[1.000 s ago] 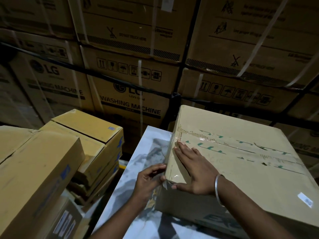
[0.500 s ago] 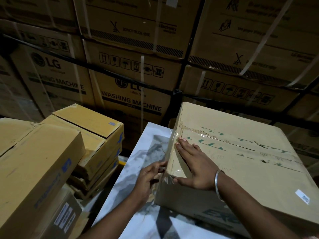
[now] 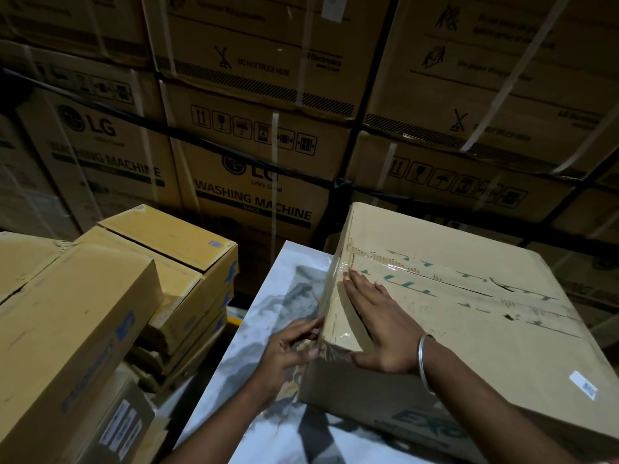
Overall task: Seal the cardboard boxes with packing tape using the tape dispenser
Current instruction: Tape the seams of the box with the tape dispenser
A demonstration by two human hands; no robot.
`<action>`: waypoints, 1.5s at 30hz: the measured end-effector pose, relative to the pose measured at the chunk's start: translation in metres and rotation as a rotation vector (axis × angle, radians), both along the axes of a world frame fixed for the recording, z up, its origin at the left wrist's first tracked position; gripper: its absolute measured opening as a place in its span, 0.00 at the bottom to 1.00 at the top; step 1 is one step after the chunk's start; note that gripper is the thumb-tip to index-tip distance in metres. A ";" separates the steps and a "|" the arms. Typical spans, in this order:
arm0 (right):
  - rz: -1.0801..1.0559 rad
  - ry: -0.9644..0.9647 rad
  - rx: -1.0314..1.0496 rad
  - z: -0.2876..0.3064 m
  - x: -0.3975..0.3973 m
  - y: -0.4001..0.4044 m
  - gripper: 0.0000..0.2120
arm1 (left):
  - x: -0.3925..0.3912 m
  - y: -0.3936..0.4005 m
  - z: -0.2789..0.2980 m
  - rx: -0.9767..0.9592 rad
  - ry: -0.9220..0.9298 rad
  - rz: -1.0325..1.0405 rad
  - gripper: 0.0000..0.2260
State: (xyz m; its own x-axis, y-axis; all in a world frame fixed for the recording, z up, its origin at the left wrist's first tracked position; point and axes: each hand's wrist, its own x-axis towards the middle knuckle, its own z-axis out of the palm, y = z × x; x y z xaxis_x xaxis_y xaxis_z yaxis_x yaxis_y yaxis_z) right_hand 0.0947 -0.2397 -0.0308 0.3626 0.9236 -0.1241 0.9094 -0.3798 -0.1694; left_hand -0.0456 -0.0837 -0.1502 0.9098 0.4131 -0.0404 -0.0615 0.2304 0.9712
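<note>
Cardboard box (image 3: 469, 333) sits on the right of the marble-patterned desk (image 3: 268, 303), its top seam covered by clear packing tape (image 3: 395, 267) with green print. I see the right hand (image 3: 378, 324) lying flat on the box's near-left top corner, fingers straight and close together, thumb out along the near edge; a metal bangle (image 3: 422, 361) rings its wrist. My left hand (image 3: 284, 351) is at the box's left side, fingers loosely curved with tips touching the taped corner; whether they pinch the tape end I cannot tell. Yellow cartons (image 3: 140, 272) are stacked left; washing machine boxes (image 3: 254, 182) form the far wall.
</note>
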 end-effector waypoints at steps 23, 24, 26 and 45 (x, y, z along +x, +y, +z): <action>-0.422 0.219 0.369 -0.010 0.002 -0.005 0.45 | 0.045 -0.002 0.061 0.132 0.258 0.063 0.25; -0.443 0.210 0.375 -0.010 0.002 -0.005 0.45 | 0.053 0.001 0.069 0.137 0.229 0.077 0.22; -0.469 0.191 0.373 -0.010 0.001 -0.004 0.46 | 0.073 0.003 0.084 0.142 0.206 0.015 0.21; -0.642 0.116 0.329 -0.001 0.048 0.018 0.39 | 0.132 0.016 0.109 0.410 0.287 0.102 0.14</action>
State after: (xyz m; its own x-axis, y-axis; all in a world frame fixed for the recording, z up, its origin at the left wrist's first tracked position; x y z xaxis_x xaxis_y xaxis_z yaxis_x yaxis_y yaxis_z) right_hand 0.1432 -0.2216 -0.0317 0.8465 0.5297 0.0527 0.4940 -0.7448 -0.4487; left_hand 0.0865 -0.0673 -0.0412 0.8399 0.5337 -0.0988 0.2190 -0.1667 0.9614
